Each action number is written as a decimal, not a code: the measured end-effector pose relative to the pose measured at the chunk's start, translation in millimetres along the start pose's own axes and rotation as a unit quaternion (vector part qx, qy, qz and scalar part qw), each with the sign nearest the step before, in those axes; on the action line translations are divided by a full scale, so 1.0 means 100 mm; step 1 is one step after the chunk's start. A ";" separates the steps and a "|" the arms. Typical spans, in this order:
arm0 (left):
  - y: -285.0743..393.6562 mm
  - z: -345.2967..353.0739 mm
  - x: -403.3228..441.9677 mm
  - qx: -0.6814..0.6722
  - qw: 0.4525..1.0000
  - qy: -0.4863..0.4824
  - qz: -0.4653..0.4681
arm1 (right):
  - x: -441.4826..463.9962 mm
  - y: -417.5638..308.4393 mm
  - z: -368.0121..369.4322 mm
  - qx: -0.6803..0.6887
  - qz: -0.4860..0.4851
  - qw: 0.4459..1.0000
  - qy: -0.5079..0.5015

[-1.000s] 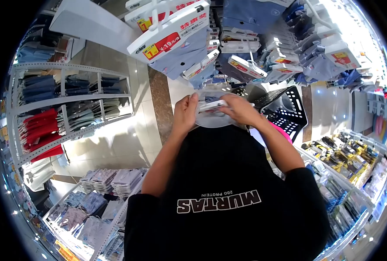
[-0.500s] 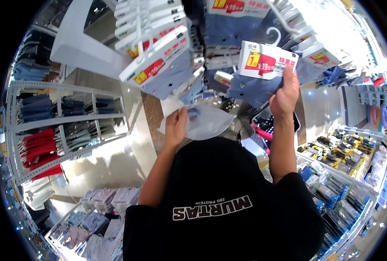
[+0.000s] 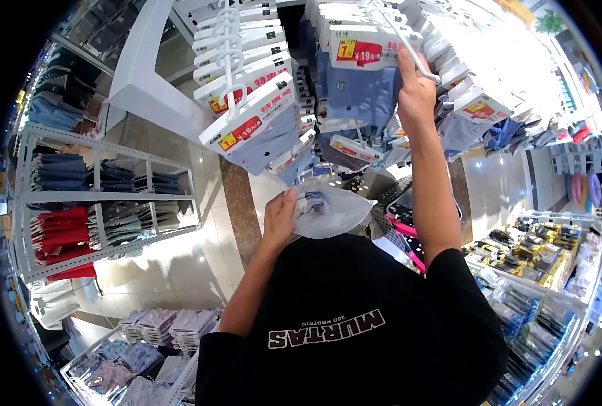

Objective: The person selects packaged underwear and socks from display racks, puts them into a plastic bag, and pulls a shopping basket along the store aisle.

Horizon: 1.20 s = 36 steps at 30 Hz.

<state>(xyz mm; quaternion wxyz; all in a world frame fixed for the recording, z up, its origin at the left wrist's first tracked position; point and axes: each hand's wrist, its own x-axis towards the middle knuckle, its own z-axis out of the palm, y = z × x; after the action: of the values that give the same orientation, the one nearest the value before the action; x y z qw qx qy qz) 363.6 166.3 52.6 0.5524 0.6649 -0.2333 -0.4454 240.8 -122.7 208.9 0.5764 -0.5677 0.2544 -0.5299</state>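
Note:
My right hand (image 3: 418,98) is raised at the display rack, its fingers closed on the right edge of a white-red-yellow price card. From that card hangs a folded blue garment (image 3: 360,95), probably underwear. The card is up against a white metal display hook (image 3: 409,49); whether its hanger sits on the hook I cannot tell. Lower down, my left hand (image 3: 280,216) pinches the left side of a frosted plastic bag (image 3: 341,215), which has something blue and grey in it. The bag is close to my chest.
More carded garments (image 3: 252,125) hang in rows left and right of my right hand. A shopping basket with pink parts (image 3: 404,230) is below my right forearm. Shelves of folded clothes (image 3: 60,172) stand left; bins of packaged goods (image 3: 527,243) are right.
My right hand has gone up and slightly left with the carded blue garment, bringing it to the display hook. My left hand still holds the bag, now slightly lower in view.

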 end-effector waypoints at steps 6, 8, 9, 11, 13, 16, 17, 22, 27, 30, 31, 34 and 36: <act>0.00 0.07 0.02 -0.006 1.000 -0.013 0.003 | -0.03 0.13 -0.02 -0.159 -0.033 0.985 0.055; -0.11 0.07 0.06 -0.028 0.999 -0.013 0.014 | -0.24 0.13 0.00 -0.203 -0.113 0.969 0.088; -0.07 0.08 0.06 -0.027 0.999 -0.009 0.020 | -0.38 0.13 0.00 -0.245 -0.157 0.952 0.094; 0.03 0.12 0.02 -0.022 0.999 -0.001 0.026 | -0.73 0.17 -0.04 -0.219 -0.158 0.961 0.051; -0.09 0.10 0.07 -0.055 0.998 -0.015 0.005 | -1.17 0.10 -0.05 -0.133 -0.022 0.987 -0.084; -0.03 0.13 0.05 -0.070 0.997 -0.024 -0.016 | -1.46 0.21 -0.06 -0.235 0.130 0.892 -0.364; 0.06 0.15 0.04 -0.070 0.997 -0.022 -0.034 | -1.53 0.32 -0.06 -0.287 0.106 0.841 -0.446; 0.07 0.15 0.02 -0.061 0.995 -0.060 -0.040 | -2.09 1.37 0.01 -0.361 0.083 0.806 -0.461; 0.10 0.36 -0.15 -0.024 0.995 -0.091 -0.010 | -2.26 2.23 0.10 -0.460 0.148 0.678 -0.554; 0.12 0.50 -0.30 -0.023 0.994 -0.103 0.013 | -2.34 2.39 -0.01 -0.442 0.152 0.693 -0.549; 0.22 0.54 -0.37 -0.028 0.994 -0.105 0.012 | -2.35 2.36 -0.05 -0.440 0.157 0.694 -0.547; 0.23 0.53 -0.39 -0.046 0.993 -0.109 0.017 | -2.36 2.27 -0.11 -0.435 0.168 0.699 -0.543; 0.25 0.52 -0.40 -0.045 0.992 -0.113 0.021 | -2.36 2.21 -0.16 -0.432 0.175 0.705 -0.534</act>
<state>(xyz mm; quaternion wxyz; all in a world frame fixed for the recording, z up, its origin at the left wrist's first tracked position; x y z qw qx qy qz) 304.4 164.0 89.6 0.5615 0.5797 -0.2876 -0.5157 224.2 37.9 -71.7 0.3897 -0.8880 0.1997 0.1407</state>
